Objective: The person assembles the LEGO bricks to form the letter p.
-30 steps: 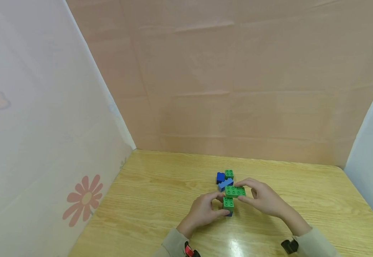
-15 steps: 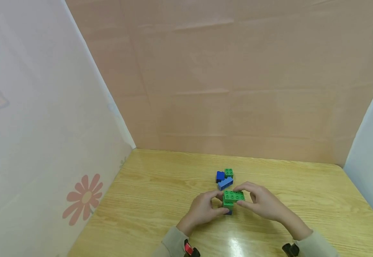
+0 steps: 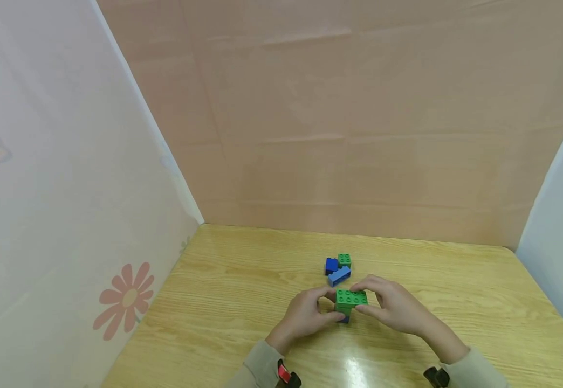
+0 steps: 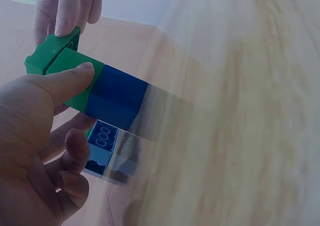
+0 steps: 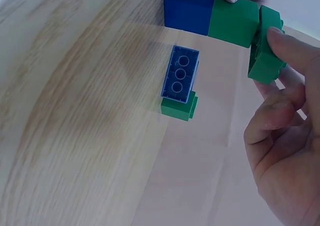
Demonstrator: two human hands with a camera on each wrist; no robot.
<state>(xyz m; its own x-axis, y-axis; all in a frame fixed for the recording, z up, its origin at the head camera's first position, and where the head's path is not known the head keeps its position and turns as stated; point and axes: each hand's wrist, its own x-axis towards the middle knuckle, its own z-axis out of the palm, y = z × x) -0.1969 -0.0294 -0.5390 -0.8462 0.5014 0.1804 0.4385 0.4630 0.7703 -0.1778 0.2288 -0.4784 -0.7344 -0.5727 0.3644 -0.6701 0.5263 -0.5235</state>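
On the table stands a small stack: a dark blue toy brick [image 4: 117,95] at the bottom and a square green brick [image 5: 234,20] on it. My left hand [image 3: 306,319] pinches the stack at the green brick, thumb on the near side. A longer green brick [image 3: 351,298] with two rows of studs lies across the top, overhanging to the right. My right hand [image 3: 392,304] pinches that long brick by its overhanging end, thumb in front and fingers behind. In the right wrist view the long brick sits slightly tilted against the square one.
Just behind the stack, a lighter blue brick [image 3: 340,276] lies on its side with its hollow underside showing. A dark blue brick [image 3: 331,265] and a small green brick [image 3: 344,260] stand behind it. Cloth walls surround the wooden table [image 3: 242,269].
My right hand has brought the long green brick down and slightly left, from above and behind the stack onto the square green brick. My left hand keeps its hold on the stack.
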